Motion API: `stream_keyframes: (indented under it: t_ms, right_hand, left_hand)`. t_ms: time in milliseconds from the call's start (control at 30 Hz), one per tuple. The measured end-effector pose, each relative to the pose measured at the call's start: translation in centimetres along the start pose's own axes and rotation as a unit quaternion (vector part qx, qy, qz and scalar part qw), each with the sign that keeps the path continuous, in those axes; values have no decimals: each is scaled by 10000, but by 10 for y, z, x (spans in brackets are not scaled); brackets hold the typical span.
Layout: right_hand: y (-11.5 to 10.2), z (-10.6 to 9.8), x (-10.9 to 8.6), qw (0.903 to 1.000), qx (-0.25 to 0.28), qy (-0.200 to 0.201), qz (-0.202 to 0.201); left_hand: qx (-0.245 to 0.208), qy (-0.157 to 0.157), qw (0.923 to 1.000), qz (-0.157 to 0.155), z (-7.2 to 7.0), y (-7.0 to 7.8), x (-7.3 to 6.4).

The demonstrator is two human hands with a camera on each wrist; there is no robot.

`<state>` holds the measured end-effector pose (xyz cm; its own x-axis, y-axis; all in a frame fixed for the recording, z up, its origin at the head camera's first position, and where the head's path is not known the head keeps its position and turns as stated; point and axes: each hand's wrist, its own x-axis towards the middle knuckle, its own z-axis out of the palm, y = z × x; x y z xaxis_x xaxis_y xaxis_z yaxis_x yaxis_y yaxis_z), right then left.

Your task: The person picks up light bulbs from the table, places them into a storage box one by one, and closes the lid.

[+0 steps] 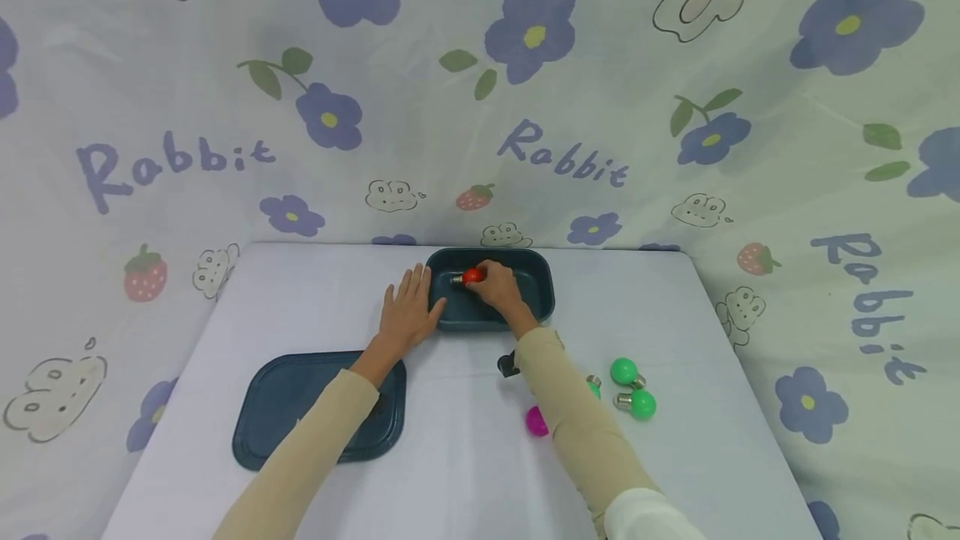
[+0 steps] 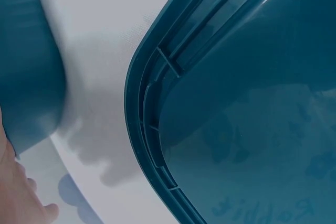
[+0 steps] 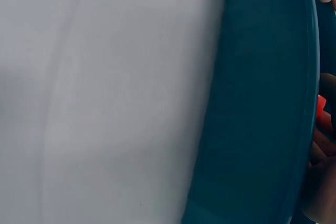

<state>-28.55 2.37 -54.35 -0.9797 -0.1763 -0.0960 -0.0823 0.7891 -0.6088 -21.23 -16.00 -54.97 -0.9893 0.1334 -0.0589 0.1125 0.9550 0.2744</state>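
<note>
My right hand (image 1: 501, 287) is inside a dark teal plastic box (image 1: 480, 326), pinching a red light bulb (image 1: 472, 276) whose metal screw base points left. In the right wrist view, a sliver of the red bulb (image 3: 321, 105) shows past the box wall (image 3: 257, 108), beside the fingers. My left hand (image 1: 407, 312) lies flat against the box's left edge, fingers straight and thumb spread toward the front corner. At the lower left of the left wrist view, part of that hand (image 2: 21, 192) appears by the box (image 2: 29, 61).
A matching teal lid (image 1: 281, 394) lies on the white table at front left, under the left forearm; its ridged rim (image 2: 135, 98) fills much of the left wrist view. Right of the right sleeve are green bulbs (image 1: 642, 404), one partly hidden. A magenta bulb-like round (image 1: 536, 421) peeks out beside that sleeve.
</note>
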Motion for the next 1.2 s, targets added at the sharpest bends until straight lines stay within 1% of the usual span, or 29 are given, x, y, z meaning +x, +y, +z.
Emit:
stream_keyframes:
  t_ms: [200, 400, 567, 867, 967, 1133, 1200]
  right_hand:
    - [0, 2, -1, 9999, 16, -39, 102]
    - [-1, 2, -1, 9997, -162, -182, 6]
    - [-2, 1, 0, 9995, -223, -213, -23]
    - [-1, -1, -2, 9997, -111, -228, 4]
    - [1, -1, -1, 9997, -123, -201, -27]
    - [4, -3, -1, 9997, -171, -107, -168]
    - [5, -5, -1, 9994, -172, -96, -275]
  left_hand:
    - [36, 13, 10000, 10, 2, 0, 1]
    - [7, 9, 10000, -38, 6, -2, 3]
    - [5, 2, 10000, -20, 8, -3, 5]
    - [90, -58, 9999, -46, 3, -1, 4]
    - [81, -19, 10000, -27, 2, 0, 2]
    - [27, 66, 10000, 23, 1, 0, 0]
    - [30, 36, 10000, 9, 1, -1, -1]
